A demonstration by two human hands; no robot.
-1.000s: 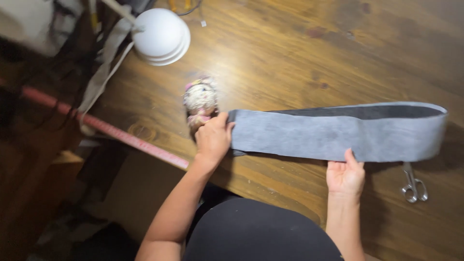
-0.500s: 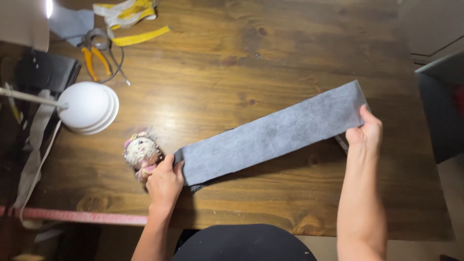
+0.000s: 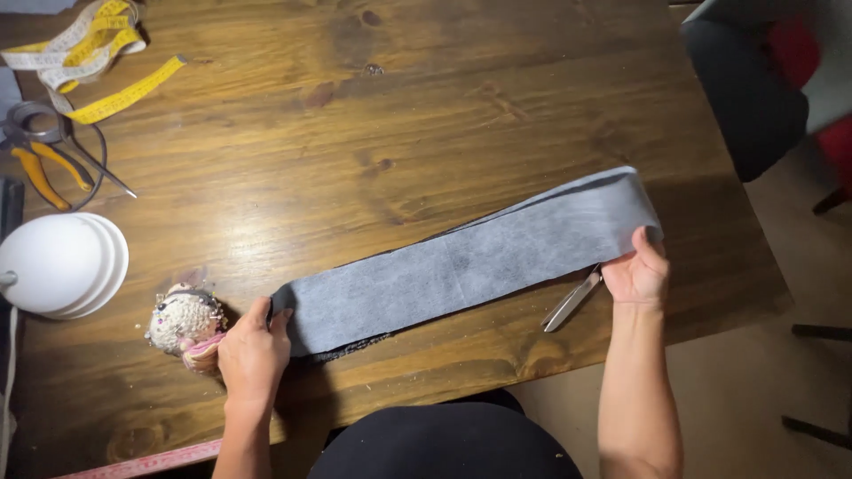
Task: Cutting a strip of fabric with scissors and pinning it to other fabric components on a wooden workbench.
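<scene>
A long grey strip of fabric [image 3: 470, 262] lies slantwise on the wooden table [image 3: 355, 115], with a dark layer showing under its near edge. My left hand [image 3: 253, 346] pinches the strip's left end. My right hand [image 3: 637, 270] grips the strip's right end, thumb on top. A pair of metal scissors [image 3: 571, 300] lies partly under the strip, just left of my right hand. A round pincushion [image 3: 184, 319] stuck with pins sits right beside my left hand.
A white lamp shade [image 3: 62, 264] stands at the left edge. Yellow-handled pliers [image 3: 40, 164] and a yellow tape measure [image 3: 89, 62] lie at the far left. A pink ruler [image 3: 142, 461] hangs by the near edge. A dark chair [image 3: 754, 89] stands at the right.
The view has swung so the table's right edge and floor show. Both hands still hold the strip's ends; the scissors now show beside my right hand.
</scene>
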